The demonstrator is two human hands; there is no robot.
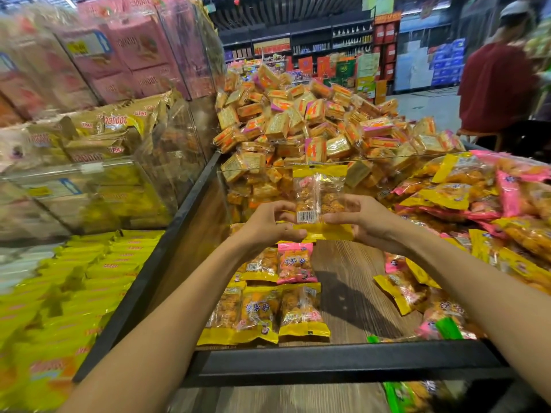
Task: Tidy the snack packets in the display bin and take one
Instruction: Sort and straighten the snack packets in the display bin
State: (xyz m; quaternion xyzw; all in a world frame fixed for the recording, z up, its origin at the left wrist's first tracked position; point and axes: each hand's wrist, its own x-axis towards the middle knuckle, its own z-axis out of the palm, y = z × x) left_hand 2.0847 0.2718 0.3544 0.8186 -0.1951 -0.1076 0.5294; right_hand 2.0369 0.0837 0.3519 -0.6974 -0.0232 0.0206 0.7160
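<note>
Left hand [265, 223], right hand [369, 222] pinch yellow snack packet [319, 201] upright above display bin [343, 360].

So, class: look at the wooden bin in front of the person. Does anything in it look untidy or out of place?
Yes. Near the front left, yellow packets lie in a neat row, but the pile on the right is jumbled, and one yellow packet lies askew alone on the bare wood. A green packet sits oddly among the pink and yellow ones.

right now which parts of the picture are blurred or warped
Head view: the clear-windowed yellow packet held by left hand and right hand is sharp; the yellow and pink stock at left is motion-smeared; the black bin rim bows from wide-angle distortion.
</note>
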